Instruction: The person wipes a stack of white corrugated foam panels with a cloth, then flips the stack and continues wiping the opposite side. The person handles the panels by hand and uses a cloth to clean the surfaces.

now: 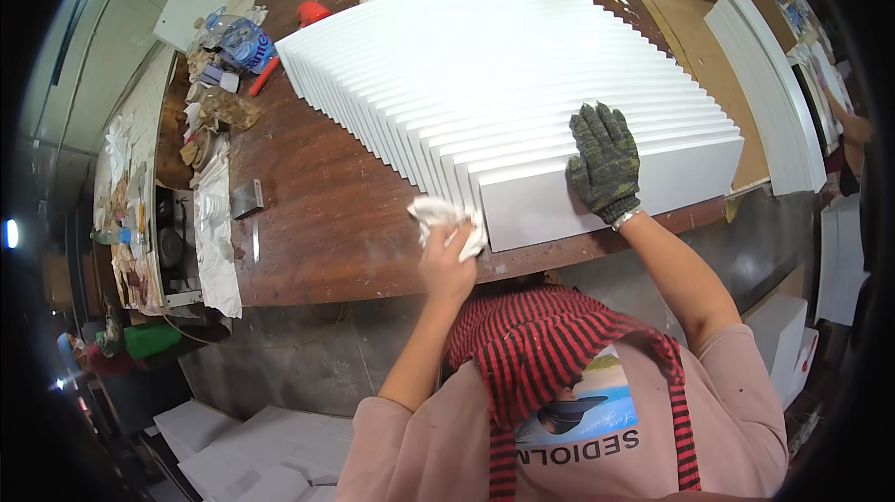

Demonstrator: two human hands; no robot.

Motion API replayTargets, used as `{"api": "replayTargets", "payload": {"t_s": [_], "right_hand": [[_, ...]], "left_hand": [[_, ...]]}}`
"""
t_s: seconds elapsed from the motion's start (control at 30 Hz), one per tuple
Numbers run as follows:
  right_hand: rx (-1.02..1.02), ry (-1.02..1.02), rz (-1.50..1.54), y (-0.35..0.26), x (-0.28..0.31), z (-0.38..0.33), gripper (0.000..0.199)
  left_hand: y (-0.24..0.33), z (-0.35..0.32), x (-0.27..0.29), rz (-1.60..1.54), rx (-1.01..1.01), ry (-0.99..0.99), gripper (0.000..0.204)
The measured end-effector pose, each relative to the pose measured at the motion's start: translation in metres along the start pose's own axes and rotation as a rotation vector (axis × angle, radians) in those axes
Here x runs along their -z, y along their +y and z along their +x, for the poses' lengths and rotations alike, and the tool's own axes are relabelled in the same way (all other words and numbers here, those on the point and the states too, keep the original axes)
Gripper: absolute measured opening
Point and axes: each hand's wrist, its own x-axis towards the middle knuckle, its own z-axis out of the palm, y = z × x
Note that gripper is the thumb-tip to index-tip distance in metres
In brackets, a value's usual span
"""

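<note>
You are wiping the near end of the front white panel in the fanned row on the bench. Your left hand is closed in a tight grip on a crumpled white rag, pressed against that end. Your gloved right hand lies flat on the panel's top edge, fingers spread, holding nothing. Judging by this, the next stroke needs steady rag pressure along the panel face.

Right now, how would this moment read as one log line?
left hand: presses white cloth on nearest panel's end | right hand: gloved, flat on white panels | brown table
</note>
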Motion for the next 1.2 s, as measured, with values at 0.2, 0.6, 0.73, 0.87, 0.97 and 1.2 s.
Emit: {"api": "replayTargets", "payload": {"t_s": [0.2, 0.6, 0.73, 0.87, 0.97, 1.2], "right_hand": [[-0.036, -0.035, -0.005, -0.003, 0.001, 0.000, 0.059], [-0.048, -0.033, 0.047, 0.000, -0.004, 0.000, 0.062], [-0.157, -0.103, 0.109, -0.002, -0.001, 0.001, 0.064], [-0.045, -0.031, 0.104, -0.002, 0.005, 0.001, 0.059], [-0.076, -0.030, 0.127, 0.000, 0.005, 0.000, 0.058], [-0.053, -0.014, 0.096, 0.001, 0.002, -0.001, 0.060]], "left_hand": [[-0.025, -0.020, -0.020, -0.163, 0.074, 0.183, 0.045], [0.046, 0.061, -0.004, 0.121, -0.184, 0.066, 0.036], [0.070, 0.100, -0.066, 0.048, -0.479, -0.199, 0.045], [0.012, 0.099, -0.004, 0.218, -0.351, -0.052, 0.031], [-0.027, 0.108, 0.057, 0.375, -0.067, -0.023, 0.024], [0.050, 0.106, -0.030, 0.186, -0.519, -0.161, 0.034]]}}
